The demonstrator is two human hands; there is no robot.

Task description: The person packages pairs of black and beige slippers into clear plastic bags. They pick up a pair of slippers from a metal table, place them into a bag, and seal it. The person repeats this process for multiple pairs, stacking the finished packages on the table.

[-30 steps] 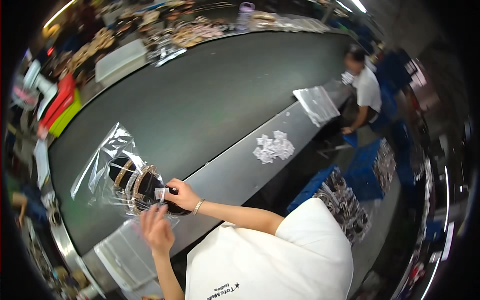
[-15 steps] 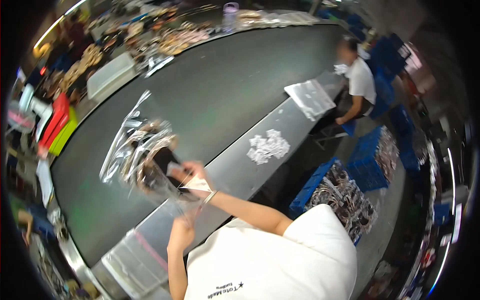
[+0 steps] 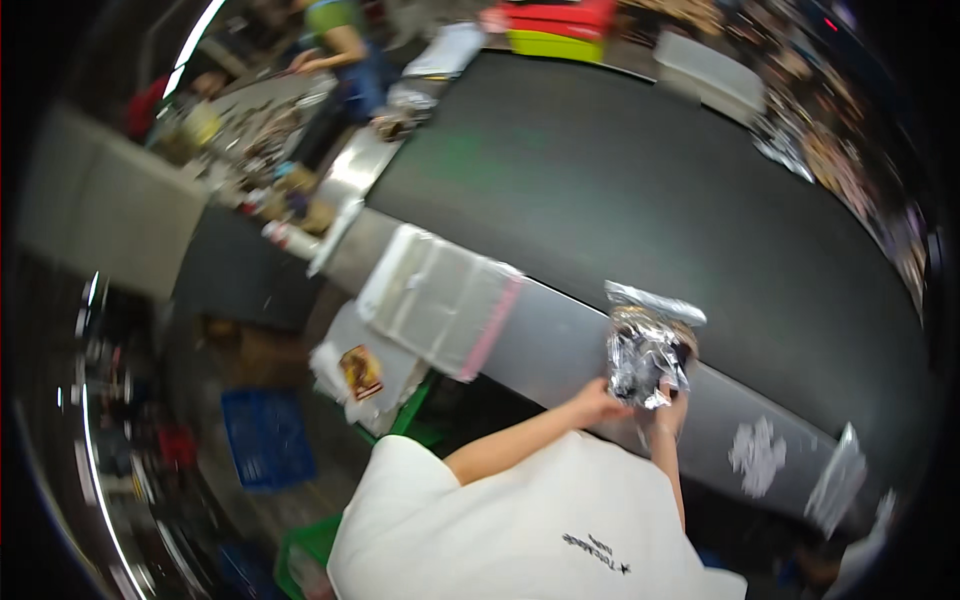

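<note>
A shiny clear plastic bag (image 3: 648, 350) with dark and tan contents is in front of me, over the inner edge of the metal ledge. Glare hides what kind of things lie inside. My left hand (image 3: 600, 402) pinches the bag's near left corner. At its near right side, my right hand (image 3: 670, 410) grips the bag from below, its fingers partly covered by plastic. Left of my hands, a stack of flat clear bags (image 3: 435, 300) with a pink strip lies on the ledge.
A dark conveyor belt (image 3: 600, 190) runs beyond the metal ledge (image 3: 550, 335). Small white slips (image 3: 758, 458) and more clear bags (image 3: 838, 480) lie to the right. Across the belt stand a whitish bin (image 3: 710, 78) and a red box (image 3: 560, 18). A blue crate (image 3: 268, 438) sits lower left.
My view has swung left, so the belt and ledge appear turned. The bag is now held closer and more compactly, with both hands at its near end.
</note>
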